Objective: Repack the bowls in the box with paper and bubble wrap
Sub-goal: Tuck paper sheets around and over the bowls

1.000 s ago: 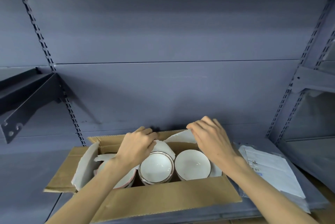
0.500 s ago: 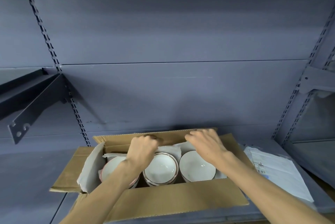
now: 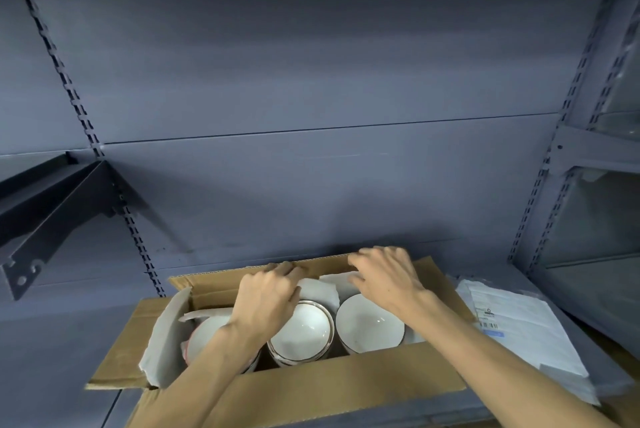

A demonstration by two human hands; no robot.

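While three bowls (image 3: 300, 330) sit rim-up inside the open box (image 3: 346, 379), both hands reach to its far wall: left hand (image 3: 266, 299) curls on white paper (image 3: 320, 289) behind the middle bowl, right hand (image 3: 384, 280) presses paper down with loose fingers, probably padding the gap.

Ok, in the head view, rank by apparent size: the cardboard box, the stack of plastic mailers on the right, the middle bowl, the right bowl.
1. cardboard box, largest by far.
2. stack of plastic mailers, though partly cut off by the box flap.
3. middle bowl and right bowl: look alike, and hands cover parts of both, so no ranking.
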